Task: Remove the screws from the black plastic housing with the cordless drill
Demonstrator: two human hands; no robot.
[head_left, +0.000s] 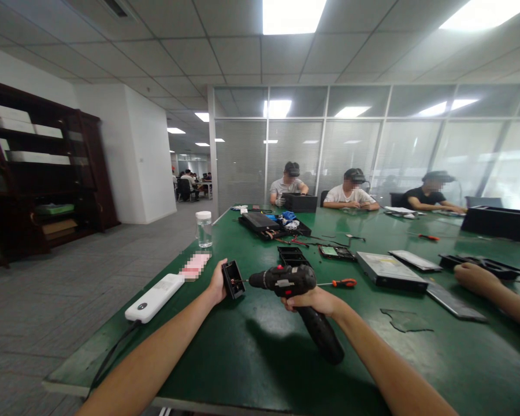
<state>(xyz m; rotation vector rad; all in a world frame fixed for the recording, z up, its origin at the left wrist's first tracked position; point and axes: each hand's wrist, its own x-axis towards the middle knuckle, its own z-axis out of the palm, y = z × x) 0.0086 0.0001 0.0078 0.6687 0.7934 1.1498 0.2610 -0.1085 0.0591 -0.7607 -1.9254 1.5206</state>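
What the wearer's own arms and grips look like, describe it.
The left grip and right grip are ungloved. The left forearm and right forearm are bare as far as they show, with no sleeve, watch, cable or clear marking visible. Whether any ring is worn is unclear.

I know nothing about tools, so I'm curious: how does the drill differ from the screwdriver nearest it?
The drill is bulky, while the screwdriver is slim. The drill is held up in the right grip; the screwdriver lies on the green table. The drill is mostly black with red accents, whereas the screwdriver's handle is orange and black. Both have a thin shaft.
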